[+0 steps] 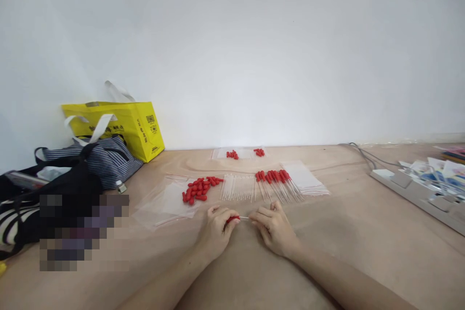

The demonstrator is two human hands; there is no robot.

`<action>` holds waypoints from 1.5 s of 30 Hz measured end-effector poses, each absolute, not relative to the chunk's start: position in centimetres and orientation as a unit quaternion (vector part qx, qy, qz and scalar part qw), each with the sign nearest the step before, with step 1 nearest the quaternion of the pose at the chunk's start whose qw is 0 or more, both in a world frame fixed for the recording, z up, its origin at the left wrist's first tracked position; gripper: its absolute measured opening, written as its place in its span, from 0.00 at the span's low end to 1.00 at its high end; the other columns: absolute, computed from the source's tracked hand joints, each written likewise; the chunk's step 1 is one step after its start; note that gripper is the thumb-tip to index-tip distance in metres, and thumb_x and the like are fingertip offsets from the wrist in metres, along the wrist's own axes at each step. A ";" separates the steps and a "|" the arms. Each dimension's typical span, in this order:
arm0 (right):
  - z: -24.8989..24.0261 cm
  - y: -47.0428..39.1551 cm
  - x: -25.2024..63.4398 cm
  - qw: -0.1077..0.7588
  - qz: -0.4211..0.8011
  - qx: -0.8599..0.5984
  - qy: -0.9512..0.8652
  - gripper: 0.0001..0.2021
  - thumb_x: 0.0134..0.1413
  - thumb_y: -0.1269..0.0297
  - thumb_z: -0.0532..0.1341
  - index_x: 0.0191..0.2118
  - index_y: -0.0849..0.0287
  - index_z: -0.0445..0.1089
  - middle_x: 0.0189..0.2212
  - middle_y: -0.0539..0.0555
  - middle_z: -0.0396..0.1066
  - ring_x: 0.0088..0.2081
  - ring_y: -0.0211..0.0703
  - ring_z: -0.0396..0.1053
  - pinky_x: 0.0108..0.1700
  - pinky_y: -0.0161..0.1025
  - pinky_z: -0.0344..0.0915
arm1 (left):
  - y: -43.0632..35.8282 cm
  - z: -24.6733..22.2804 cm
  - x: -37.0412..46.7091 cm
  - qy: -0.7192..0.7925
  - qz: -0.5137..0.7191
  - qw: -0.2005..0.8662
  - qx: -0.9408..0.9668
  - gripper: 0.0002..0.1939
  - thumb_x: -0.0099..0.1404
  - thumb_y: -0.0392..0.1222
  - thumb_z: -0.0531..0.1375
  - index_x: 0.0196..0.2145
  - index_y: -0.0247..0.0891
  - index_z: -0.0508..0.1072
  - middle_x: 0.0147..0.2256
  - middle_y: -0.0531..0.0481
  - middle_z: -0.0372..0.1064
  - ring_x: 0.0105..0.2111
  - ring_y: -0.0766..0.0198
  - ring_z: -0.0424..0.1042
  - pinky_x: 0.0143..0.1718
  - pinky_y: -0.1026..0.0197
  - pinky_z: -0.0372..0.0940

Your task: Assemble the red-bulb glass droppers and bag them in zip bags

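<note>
Near the table's front, my left hand (217, 231) is closed around a red rubber dropper bulb (233, 219). A thin clear tube (244, 218) runs from the bulb toward my right hand (275, 233), whose fingers pinch its other end. How far the tube sits inside the bulb is hidden by my fingers. Beyond my left hand, loose red bulbs (198, 189) lie heaped on clear zip bags (170, 206). A row of bare clear tubes (238, 187) lies in the middle. To its right are several droppers (278, 184), tubes with red bulbs on their ends.
White zip bags (308, 179) are stacked right of the droppers. A clear bag with red bulbs and tubes (243, 154) lies by the wall. A yellow bag (127, 126), a striped bag (116, 162) and a black bag (76, 193) stand left. A power strip (417, 198) lies right.
</note>
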State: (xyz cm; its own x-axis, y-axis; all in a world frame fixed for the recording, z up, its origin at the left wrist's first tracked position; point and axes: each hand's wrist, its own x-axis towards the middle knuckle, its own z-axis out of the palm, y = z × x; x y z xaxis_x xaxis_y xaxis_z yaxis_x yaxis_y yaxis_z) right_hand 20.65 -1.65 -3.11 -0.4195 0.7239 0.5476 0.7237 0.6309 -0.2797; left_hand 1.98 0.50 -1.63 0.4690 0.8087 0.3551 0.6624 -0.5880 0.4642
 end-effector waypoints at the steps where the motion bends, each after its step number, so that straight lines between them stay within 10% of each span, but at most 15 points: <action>1: -3.1 -1.6 20.8 0.322 -0.007 -0.425 -0.846 0.12 0.54 0.74 0.48 0.35 0.57 0.67 0.25 0.50 0.67 0.26 0.35 0.57 0.34 0.38 0.44 | 0.4 -1.6 2.0 0.430 0.273 0.132 0.850 0.09 0.61 0.38 0.49 0.30 0.39 0.68 0.29 0.53 0.72 0.31 0.63 0.69 0.46 0.49 0.51; 31: -3.1 -0.8 21.3 0.310 -0.099 -0.418 -0.848 0.13 0.50 0.74 0.53 0.40 0.53 0.68 0.29 0.51 0.67 0.33 0.40 0.57 0.34 0.38 0.43 | 0.7 -1.3 1.6 0.404 0.266 0.063 0.873 0.09 0.62 0.43 0.49 0.30 0.41 0.68 0.29 0.54 0.70 0.33 0.63 0.67 0.48 0.49 0.45; 36: -3.3 0.4 21.2 0.333 -0.103 -0.548 -0.761 0.11 0.51 0.71 0.52 0.37 0.56 0.68 0.29 0.52 0.69 0.33 0.41 0.60 0.34 0.38 0.43 | 2.1 -1.1 0.3 0.496 0.285 -0.042 0.819 0.21 0.55 0.49 0.56 0.47 0.43 0.62 0.45 0.46 0.65 0.46 0.53 0.60 0.49 0.46 0.43; 45: -2.5 5.0 19.5 0.273 -0.066 -0.763 -0.583 0.09 0.52 0.67 0.50 0.37 0.63 0.64 0.29 0.57 0.71 0.35 0.46 0.65 0.37 0.41 0.43 | 4.9 -1.1 -2.8 0.644 0.259 -0.164 0.701 0.10 0.55 0.44 0.56 0.35 0.40 0.69 0.39 0.46 0.66 0.41 0.54 0.61 0.45 0.47 0.45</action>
State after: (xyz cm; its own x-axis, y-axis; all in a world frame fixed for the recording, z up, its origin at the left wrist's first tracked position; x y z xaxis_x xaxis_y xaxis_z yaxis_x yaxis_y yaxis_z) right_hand 19.52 5.00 -2.53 0.3121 0.8528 0.4187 0.9248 -0.1718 -0.3393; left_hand -2.85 4.92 -1.06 0.0373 0.8174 0.5749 0.9877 -0.1176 0.1031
